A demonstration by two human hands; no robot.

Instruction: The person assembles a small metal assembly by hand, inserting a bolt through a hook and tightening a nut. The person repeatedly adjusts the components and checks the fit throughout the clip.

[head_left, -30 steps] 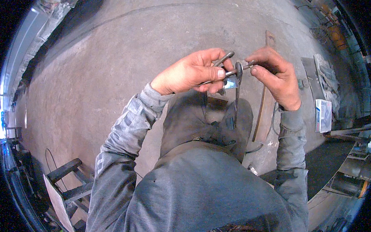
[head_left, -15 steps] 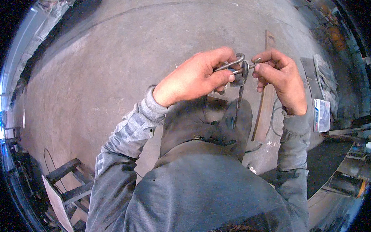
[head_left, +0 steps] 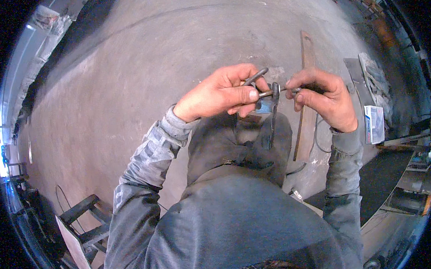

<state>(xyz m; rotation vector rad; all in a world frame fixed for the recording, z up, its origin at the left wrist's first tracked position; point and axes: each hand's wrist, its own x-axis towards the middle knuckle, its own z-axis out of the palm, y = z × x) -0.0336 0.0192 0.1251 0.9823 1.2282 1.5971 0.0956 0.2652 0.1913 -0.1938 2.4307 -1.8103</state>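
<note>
My left hand (head_left: 223, 94) is closed around a bent metal rod (head_left: 257, 76), whose curved end sticks out past the fingers. A straight length of it runs right, from thumb and finger to the flattened dark eye of a metal bar (head_left: 275, 89). That bar hangs down in front of my knees. Just right of the eye, my right hand (head_left: 325, 92) is closed in a pinch. A small metallic end shows between its thumb and fingers, too small to name. Below the hands is a blue-faced block (head_left: 265, 106), partly hidden by the bar.
A long flat brown bar (head_left: 309, 126) lies on the concrete floor (head_left: 141, 61) beyond my right knee. Farther right are a white and blue box (head_left: 374, 124) and a crumpled plastic bag (head_left: 375, 76). A dark metal frame (head_left: 88, 222) stands at lower left.
Both hands and the rod have shifted slightly left and down. The rod's bent end now points more upward. My right fingers have curled differently beside the eye.
</note>
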